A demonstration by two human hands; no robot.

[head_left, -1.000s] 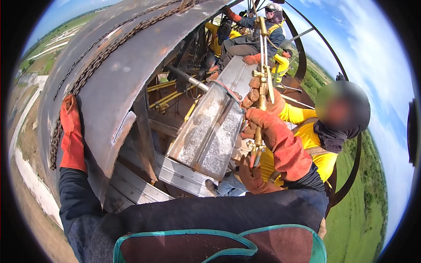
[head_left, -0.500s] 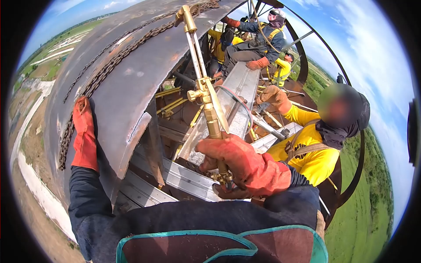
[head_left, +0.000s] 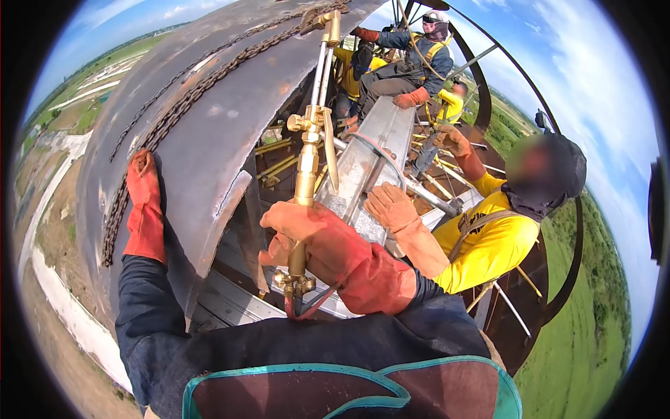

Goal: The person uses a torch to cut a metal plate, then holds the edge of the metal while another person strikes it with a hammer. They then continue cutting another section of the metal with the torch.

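My right hand [head_left: 342,248], in a red-orange leather glove, is closed around the handle of a brass cutting torch [head_left: 308,167]. The torch stands nearly upright, its head at the top, with hose fittings and a hose below my glove. Over on the left, my left hand [head_left: 145,202] wears a matching glove and has its fingers curled on a rusty chain [head_left: 183,105]. That chain lies along a large curved steel plate [head_left: 209,146]. Just right of my right glove is a co-worker's open gloved hand [head_left: 394,208], apart from the torch.
A co-worker in a yellow shirt [head_left: 499,237] is close on my right. Another person in dark clothing [head_left: 401,63] sits on metal planks [head_left: 380,143] farther back. The plate has a rough cut edge [head_left: 234,188]. Open ground lies far below on both sides.
The torch and my right hand have shifted left, and the torch is more upright. A brown glove by the torch's lower end is gone from there; the co-worker's hand now shows beside my right glove.
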